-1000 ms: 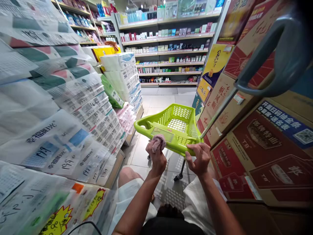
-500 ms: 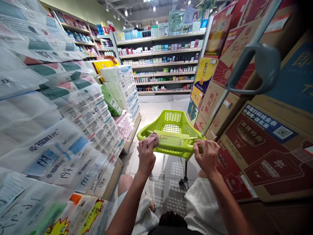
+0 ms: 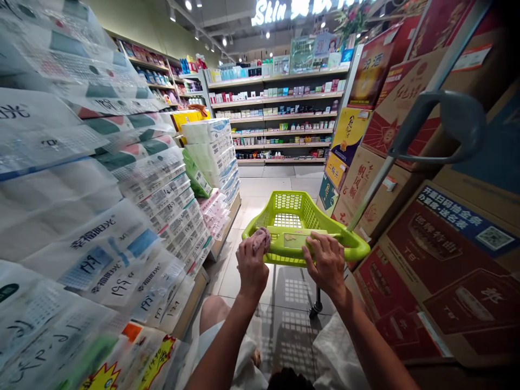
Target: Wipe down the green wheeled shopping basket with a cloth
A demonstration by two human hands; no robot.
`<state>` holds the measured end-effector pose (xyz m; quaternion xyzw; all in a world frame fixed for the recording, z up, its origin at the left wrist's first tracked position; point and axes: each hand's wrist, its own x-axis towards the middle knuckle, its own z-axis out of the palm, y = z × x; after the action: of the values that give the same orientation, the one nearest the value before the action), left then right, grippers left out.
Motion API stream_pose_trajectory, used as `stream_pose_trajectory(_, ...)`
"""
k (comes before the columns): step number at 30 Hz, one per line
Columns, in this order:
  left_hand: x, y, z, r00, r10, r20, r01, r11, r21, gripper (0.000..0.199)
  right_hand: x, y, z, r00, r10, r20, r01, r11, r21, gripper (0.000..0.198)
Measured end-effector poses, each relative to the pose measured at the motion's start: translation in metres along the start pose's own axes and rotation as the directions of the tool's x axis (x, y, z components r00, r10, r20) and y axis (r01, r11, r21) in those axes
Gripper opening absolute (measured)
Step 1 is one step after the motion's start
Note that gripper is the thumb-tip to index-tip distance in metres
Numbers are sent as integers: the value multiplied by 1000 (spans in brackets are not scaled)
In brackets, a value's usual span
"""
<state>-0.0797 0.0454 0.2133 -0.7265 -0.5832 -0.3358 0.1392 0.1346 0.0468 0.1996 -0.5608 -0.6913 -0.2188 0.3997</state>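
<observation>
A green plastic shopping cart (image 3: 357, 250) stands in front of me, with its perforated basket facing forward. My left hand (image 3: 252, 266) is closed on a crumpled mauve cloth (image 3: 262, 240), which touches the left part of the cart's handle. My right hand (image 3: 326, 261) lies over the middle of the handle, at the right end of its label panel (image 3: 293, 239). Its fingers stretch forward over the bar and its thumb is apart. To the right of the cart, a metal pole with a grey loop handle (image 3: 414, 127) slants upward; its lower end is hidden.
Stacked paper packs (image 3: 150, 189) with handwritten prices line the left side. Printed cartons (image 3: 447, 254) rise close on the right. Shelves (image 3: 280, 116) of small boxed goods cross the far end of the tiled aisle (image 3: 268, 187). A cart wheel (image 3: 316, 310) shows below.
My right hand has moved left, from the handle's right end to its middle. The cloth in my left hand stays at the left part. The view has tilted up and turned slightly left.
</observation>
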Motion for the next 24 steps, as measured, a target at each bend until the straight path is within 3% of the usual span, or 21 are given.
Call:
stream_pose_trajectory(3,37,-1,-27,953,16,303,-26,999,29,52,3,5,2,1000,7,3,-7,1000,6,19)
stream_pose_trajectory(7,99,0,-42,745,133,654,-156,987,-23,35,7,8,7,999,47,5,-47,999,12,18)
stream_pose_trajectory(10,130,2,-29,592,120,797,-186,982,-9,41,7,9,9,998,58,0,-58,998,17,17)
stream_pose_trajectory(12,135,2,-19,557,102,824,-164,986,-11,41,6,10,8,999,52,-9,-52,999,18,17)
stream_pose_trajectory(13,132,2,-14,582,107,806,-147,989,-26,40,5,10,8,999,48,-14,-48,999,17,17)
stream_pose_trajectory(15,113,1,-6,725,138,674,-126,990,-68,35,4,11,7,999,36,-21,-36,999,17,17)
stream_pose_trajectory(17,81,0,1,907,141,396,-116,990,-86,33,3,11,8,999,22,-25,-22,1000,21,17)
stream_pose_trajectory(18,63,1,4,968,104,226,-88,993,-79,36,3,11,8,1000,17,-24,-16,1000,26,17)
stream_pose_trajectory(19,47,2,6,995,63,75,-57,996,-74,39,3,11,7,1000,17,-22,-16,999,30,17)
stream_pose_trajectory(21,22,4,9,994,3,-106,-11,997,-73,41,4,11,4,999,34,-6,-34,998,50,17)
stream_pose_trajectory(22,15,5,8,992,-11,-125,2,997,-72,41,6,12,0,999,48,7,-49,996,75,17)
stream_pose_trajectory(24,14,6,3,998,-28,-59,24,998,-65,43,12,15,-12,997,74,28,-78,982,171,19)
